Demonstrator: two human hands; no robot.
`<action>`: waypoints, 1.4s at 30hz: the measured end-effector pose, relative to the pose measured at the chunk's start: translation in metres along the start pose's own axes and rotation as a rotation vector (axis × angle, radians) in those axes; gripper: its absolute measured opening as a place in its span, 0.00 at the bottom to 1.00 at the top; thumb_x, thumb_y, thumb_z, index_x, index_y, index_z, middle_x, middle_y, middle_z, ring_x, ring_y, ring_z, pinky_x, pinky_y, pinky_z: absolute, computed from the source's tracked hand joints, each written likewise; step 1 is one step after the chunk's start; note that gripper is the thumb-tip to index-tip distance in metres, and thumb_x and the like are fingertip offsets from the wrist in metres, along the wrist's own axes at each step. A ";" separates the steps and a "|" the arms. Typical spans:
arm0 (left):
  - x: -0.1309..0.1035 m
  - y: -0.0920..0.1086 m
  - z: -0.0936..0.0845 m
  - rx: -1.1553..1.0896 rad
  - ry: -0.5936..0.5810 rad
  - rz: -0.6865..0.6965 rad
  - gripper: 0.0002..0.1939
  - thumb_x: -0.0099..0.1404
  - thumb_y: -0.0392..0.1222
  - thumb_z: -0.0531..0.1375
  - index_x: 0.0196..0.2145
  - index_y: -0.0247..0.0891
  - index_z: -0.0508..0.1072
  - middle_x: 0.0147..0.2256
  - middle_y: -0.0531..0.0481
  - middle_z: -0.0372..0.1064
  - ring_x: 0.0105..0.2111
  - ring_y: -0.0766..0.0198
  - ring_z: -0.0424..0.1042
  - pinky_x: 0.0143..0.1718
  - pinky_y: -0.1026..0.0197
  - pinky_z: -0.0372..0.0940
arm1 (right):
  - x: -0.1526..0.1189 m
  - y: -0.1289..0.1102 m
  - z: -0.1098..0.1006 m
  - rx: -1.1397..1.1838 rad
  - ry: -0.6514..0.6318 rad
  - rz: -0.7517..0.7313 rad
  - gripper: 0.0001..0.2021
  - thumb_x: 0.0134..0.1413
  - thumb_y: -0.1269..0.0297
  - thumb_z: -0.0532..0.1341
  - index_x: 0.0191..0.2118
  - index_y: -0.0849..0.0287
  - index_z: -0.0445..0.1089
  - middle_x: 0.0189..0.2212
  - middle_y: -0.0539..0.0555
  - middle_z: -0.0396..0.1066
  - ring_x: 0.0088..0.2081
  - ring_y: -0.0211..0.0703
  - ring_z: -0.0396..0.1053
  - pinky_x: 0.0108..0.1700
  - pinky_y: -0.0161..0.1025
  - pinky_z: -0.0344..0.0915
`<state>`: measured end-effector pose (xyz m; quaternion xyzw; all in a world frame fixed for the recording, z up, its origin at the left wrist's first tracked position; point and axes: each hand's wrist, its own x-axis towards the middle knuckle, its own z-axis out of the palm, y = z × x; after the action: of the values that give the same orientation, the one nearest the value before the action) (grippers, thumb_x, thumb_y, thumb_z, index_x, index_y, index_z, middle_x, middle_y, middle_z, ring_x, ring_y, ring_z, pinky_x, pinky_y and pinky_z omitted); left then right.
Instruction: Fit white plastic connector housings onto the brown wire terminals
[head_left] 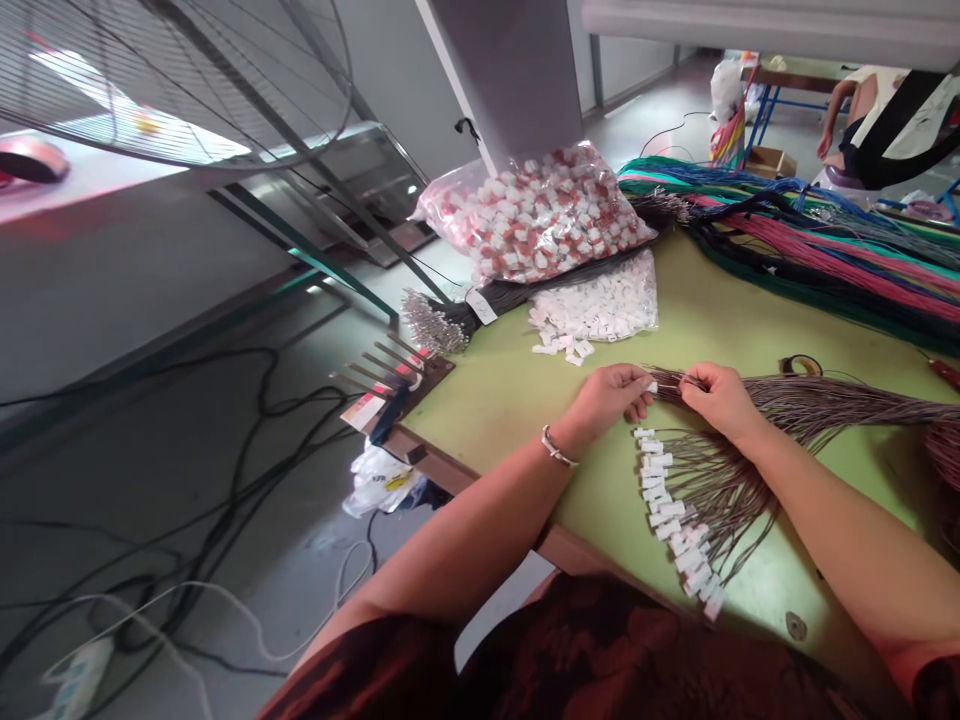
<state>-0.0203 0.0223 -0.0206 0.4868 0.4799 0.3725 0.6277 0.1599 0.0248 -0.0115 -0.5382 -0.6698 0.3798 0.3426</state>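
My left hand (616, 394) pinches a small white connector (652, 387) near the ends of a brown wire bundle (817, 395). Just to its right, my right hand (712, 392) has its fingers closed on a brown wire. Below both hands, a curved row of white connectors (667, 507) lies on the green table (600, 540), each on the end of brown wires. Beyond my left hand, loose white connectors (576, 352) have spilled beside a clear bag of white connectors (607, 300).
A large bag of white and red parts (547, 215) rests on black wires (517, 292). Colourful wire bundles (810, 240) lie at the back right. A pronged rack (405, 375) stands at the left corner; a fan (180, 80) is upper left. Another person's arm (834, 115) shows far off.
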 end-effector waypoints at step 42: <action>-0.001 -0.008 0.014 -0.199 0.050 0.114 0.04 0.47 0.31 0.65 0.25 0.31 0.74 0.24 0.50 0.74 0.25 0.70 0.72 0.35 0.64 0.69 | -0.002 0.003 0.002 -0.094 -0.073 0.003 0.08 0.40 0.63 0.56 0.20 0.61 0.67 0.14 0.46 0.56 0.19 0.32 0.50 0.22 0.32 0.46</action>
<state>-0.0064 0.0162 -0.0268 0.4390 0.4275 0.4655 0.6386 0.1598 0.0226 -0.0151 -0.5408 -0.6980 0.3677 0.2918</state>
